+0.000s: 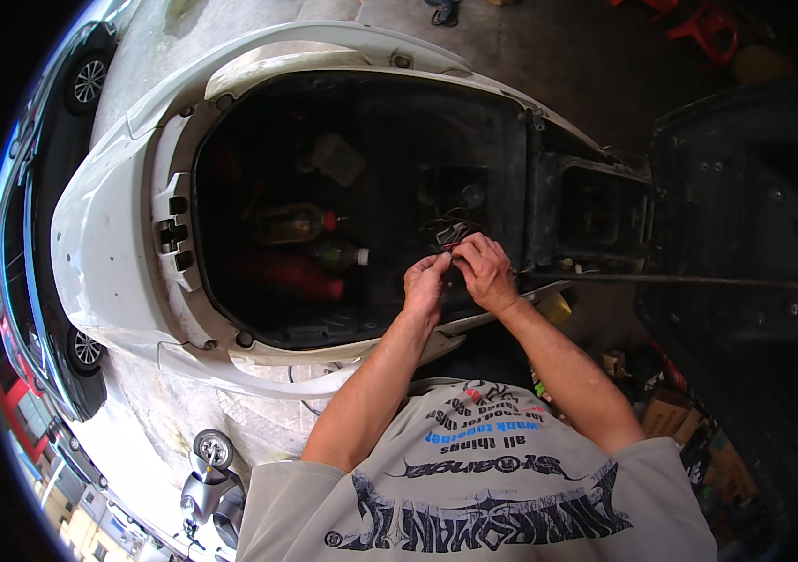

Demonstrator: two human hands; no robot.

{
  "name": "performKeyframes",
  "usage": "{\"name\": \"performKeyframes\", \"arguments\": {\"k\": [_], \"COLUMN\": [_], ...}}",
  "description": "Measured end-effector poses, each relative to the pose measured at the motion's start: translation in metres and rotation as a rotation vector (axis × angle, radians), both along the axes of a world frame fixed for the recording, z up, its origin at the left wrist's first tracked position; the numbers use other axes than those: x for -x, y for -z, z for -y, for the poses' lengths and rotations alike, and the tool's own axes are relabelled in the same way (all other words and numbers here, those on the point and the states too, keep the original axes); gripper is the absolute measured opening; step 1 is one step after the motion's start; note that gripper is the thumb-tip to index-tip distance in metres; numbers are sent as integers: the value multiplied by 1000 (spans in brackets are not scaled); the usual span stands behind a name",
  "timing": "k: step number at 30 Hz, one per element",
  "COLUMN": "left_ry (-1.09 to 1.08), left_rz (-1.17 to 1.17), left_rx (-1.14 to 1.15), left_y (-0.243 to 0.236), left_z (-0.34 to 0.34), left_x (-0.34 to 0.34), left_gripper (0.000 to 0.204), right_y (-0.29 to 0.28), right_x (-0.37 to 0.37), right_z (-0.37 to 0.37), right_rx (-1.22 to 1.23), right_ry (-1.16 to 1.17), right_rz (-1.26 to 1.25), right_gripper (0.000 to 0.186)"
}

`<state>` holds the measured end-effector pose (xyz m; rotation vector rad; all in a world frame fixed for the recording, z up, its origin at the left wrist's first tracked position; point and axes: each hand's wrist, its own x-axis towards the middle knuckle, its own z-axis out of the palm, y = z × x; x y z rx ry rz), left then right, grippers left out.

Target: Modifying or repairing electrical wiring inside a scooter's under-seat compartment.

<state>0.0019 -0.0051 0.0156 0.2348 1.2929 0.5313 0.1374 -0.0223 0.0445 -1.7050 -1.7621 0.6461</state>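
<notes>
Both my hands meet over the near right side of a white scooter's (104,225) open under-seat compartment (399,122). Thin dark and red wires (455,232) bunch at my fingertips. My left hand (425,284) is closed in a pinch on the wires, thumb and forefinger together. Right beside it, my right hand (486,272) has its fingers curled and pinched on the same wires. The exact spot between the fingertips is too small to make out.
Left in the compartment lie a red-capped bottle (291,225), a white-capped bottle (338,255), a red container (300,278) and a pale box (338,159). A thin rod (680,279) runs toward the raised black seat (745,215). Cardboard boxes (669,412) sit lower right.
</notes>
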Motion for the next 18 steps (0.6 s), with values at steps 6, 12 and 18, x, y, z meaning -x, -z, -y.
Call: {"name": "performKeyframes", "arguments": {"k": [6,12,18], "left_ry": [17,93,118], "left_rz": [-9,-77,-166], "left_rx": [56,-80,-173], "left_y": [-3,-2,6], "left_z": [-2,2,7], "left_x": [3,0,-1], "left_gripper": [13,13,14], "right_y": [-6,11,17], "right_x": [-1,6,-9], "right_z": [-4,5,-9], "right_rx": [44,217,1147], "right_ry": [-22,185,537], "right_rz": [2,-190,-1147], "right_gripper": [12,6,14]}}
